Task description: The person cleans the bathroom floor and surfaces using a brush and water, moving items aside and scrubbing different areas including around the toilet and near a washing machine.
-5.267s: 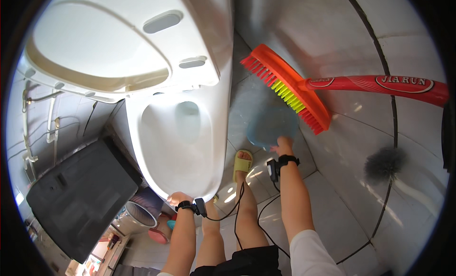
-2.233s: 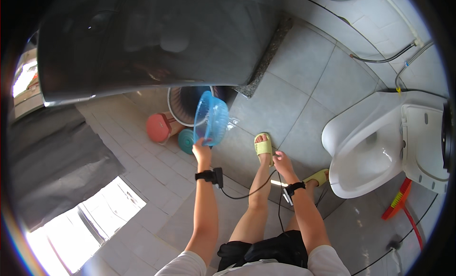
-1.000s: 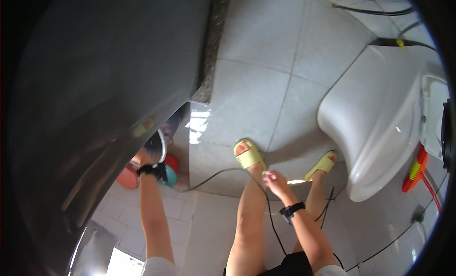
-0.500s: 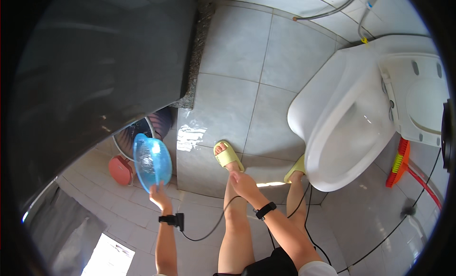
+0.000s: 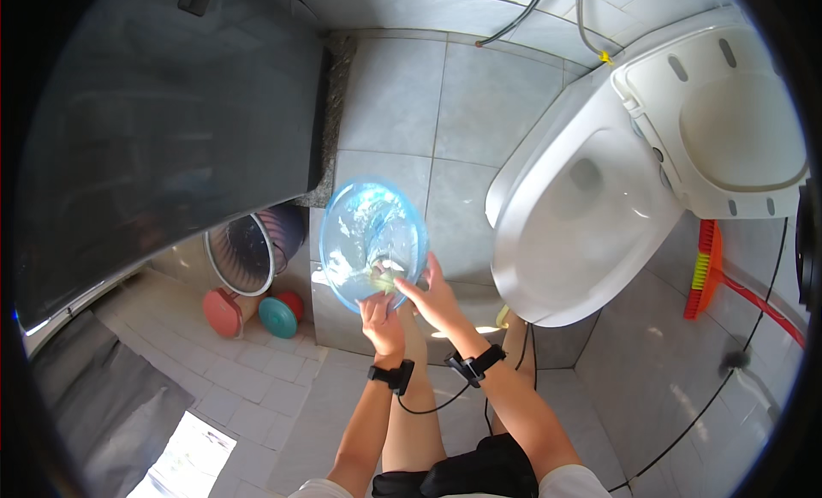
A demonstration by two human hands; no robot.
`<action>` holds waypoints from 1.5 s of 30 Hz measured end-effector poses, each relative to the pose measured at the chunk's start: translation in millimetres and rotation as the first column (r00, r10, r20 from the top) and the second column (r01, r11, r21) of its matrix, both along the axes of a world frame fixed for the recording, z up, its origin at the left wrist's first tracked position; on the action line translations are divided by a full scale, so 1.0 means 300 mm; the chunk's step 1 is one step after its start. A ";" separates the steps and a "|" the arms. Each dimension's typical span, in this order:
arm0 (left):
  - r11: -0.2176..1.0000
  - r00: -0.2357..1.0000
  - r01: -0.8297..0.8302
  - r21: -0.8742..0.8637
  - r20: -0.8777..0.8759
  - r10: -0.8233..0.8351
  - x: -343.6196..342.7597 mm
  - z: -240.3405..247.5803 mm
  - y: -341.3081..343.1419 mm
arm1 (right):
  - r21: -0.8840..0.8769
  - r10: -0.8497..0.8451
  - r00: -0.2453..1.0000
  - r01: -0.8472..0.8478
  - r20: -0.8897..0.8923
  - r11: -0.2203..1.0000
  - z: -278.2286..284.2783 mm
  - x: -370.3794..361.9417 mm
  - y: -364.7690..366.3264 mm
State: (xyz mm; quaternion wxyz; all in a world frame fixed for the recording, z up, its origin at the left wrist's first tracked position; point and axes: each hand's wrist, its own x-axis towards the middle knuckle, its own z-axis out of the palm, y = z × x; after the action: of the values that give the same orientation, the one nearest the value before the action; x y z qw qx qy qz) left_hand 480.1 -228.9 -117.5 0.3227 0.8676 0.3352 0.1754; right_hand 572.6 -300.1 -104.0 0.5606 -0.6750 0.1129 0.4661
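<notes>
A translucent blue plastic basin (image 5: 355, 232) is held in front of me over the tiled floor, its bottom clear enough that my slippered foot shows through. My left hand (image 5: 381, 324) grips the rim at its near side. On the near right, my right hand (image 5: 435, 297) holds the rim too, with the thumb over the edge and the other fingers along the outside. Both wrists wear black straps, and a thin cable hangs between them.
A white toilet (image 5: 548, 241) with raised lid stands at the right, beside an orange brush (image 5: 705, 267). At the left are a dark cabinet (image 5: 171, 121), a patterned bin (image 5: 242, 254), a red stool-like item (image 5: 224, 313) and a teal-topped one (image 5: 278, 316).
The basin has moved right, from beside the bin to in front of me, and turned more face-up. My right hand, empty before, has taken hold of its rim.
</notes>
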 end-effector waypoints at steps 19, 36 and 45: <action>0.943 0.996 0.020 -0.332 -0.076 -0.047 0.483 0.109 -0.375 | 0.256 -0.537 0.833 0.552 -0.130 0.794 0.326 0.499 -0.515; 0.966 0.926 0.240 0.099 -0.321 -0.197 0.551 -0.068 -0.524 | -0.115 -0.958 0.286 0.952 0.001 0.284 0.505 -0.237 -1.625; 0.933 0.909 0.273 0.235 -0.381 -0.171 0.554 -0.073 -0.555 | -0.257 -0.896 0.417 0.893 0.154 0.371 -0.172 -0.165 -1.924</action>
State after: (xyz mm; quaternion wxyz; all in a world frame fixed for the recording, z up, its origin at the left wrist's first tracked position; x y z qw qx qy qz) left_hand 646.3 -395.3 -139.5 0.1477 0.9547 0.2573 0.0242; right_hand 523.2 -877.2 -155.6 0.6131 -0.5801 0.5317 0.0698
